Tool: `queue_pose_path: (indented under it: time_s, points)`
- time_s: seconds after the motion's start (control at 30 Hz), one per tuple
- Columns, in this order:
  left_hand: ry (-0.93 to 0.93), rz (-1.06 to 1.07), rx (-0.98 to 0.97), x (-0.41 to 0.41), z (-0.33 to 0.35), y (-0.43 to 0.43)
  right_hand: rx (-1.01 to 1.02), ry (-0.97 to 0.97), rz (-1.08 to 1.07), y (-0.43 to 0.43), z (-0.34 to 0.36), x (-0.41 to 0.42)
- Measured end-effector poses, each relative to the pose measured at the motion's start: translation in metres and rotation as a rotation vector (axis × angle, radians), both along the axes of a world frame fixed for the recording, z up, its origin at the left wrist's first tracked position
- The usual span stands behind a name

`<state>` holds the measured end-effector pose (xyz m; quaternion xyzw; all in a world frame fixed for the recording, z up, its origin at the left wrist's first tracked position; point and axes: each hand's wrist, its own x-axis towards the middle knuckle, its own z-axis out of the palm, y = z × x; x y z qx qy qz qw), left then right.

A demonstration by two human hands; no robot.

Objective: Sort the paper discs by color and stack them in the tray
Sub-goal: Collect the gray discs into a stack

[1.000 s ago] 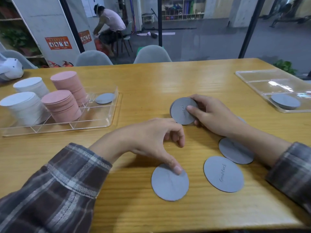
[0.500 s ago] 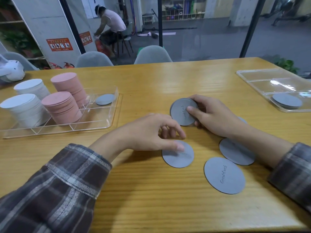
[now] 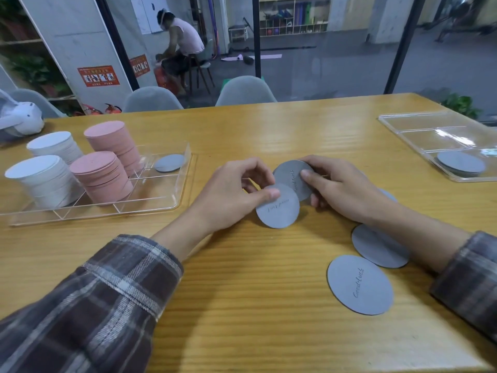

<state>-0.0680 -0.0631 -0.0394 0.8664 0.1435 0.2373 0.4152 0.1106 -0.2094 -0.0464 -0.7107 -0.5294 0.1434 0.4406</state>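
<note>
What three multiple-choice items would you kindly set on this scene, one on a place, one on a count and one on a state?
1. Where does the lone grey disc lie in the left tray?
A. Flat in its own compartment, right of the pink stacks
B. On top of a pink stack
C. Leaning upright against the tray wall

2. How many pink stacks stand in the left tray?
A. One
B. Two
C. Four

3. What is the left hand doing?
A. Lying flat and empty
B. Pointing away from the person
C. Pinching a second grey disc between thumb and fingers

Answers:
1 A, it lies flat in the far right compartment, apart from both pink stacks.
2 B, one pink stack stands behind the other.
3 C, the thumb presses on that disc's upper face.
</note>
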Motion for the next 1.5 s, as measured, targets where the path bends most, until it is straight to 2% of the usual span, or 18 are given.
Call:
queue_pose_path:
  time_s: [0.13,0.33,0.4,0.53,0.63,0.67,0.73,0.83,0.93,1.2,1.3,1.4,1.5]
  points:
    - [-0.089,0.115,-0.111,0.003,-0.003,-0.002,-0.012,0.07,0.005,0.0,0.0,0.0]
    - [-0.125,0.229,-0.096,0.014,-0.006,-0.014,-0.009,0.183,0.046,0.002,0.002,-0.001]
    - [-0.122,0.258,-0.069,0.018,-0.006,-0.016,-0.009,0.182,0.052,0.001,0.002,0.0]
    - [-0.115,0.275,-0.137,0.027,-0.008,-0.022,-0.028,0.077,0.054,-0.004,0.002,0.001]
    - [-0.113,0.318,0.023,0.032,-0.007,-0.033,-0.028,0.045,-0.015,-0.009,0.005,0.007]
    - [-0.121,0.291,0.076,0.032,-0.006,-0.039,-0.02,0.044,-0.044,-0.011,0.007,0.01]
    - [-0.092,0.103,0.106,0.03,-0.003,-0.051,0.006,0.008,-0.092,-0.016,0.011,0.018]
    - [0.093,-0.242,0.126,0.026,-0.003,-0.07,0.022,0.005,-0.129,-0.022,0.015,0.024]
    - [0.203,-0.37,0.212,0.023,-0.005,-0.079,0.036,-0.005,-0.122,-0.026,0.016,0.026]
    - [0.248,-0.35,0.174,0.019,-0.003,-0.062,0.037,-0.008,-0.091,-0.028,0.013,0.026]
    - [0.236,-0.337,0.09,0.02,-0.002,-0.055,0.01,-0.028,-0.081,-0.029,0.014,0.025]
    - [0.17,-0.254,-0.024,0.021,-0.001,-0.048,-0.022,0.017,-0.068,-0.028,0.013,0.024]
    - [0.057,-0.103,-0.051,0.024,-0.004,-0.04,-0.043,0.046,-0.065,-0.027,0.012,0.023]
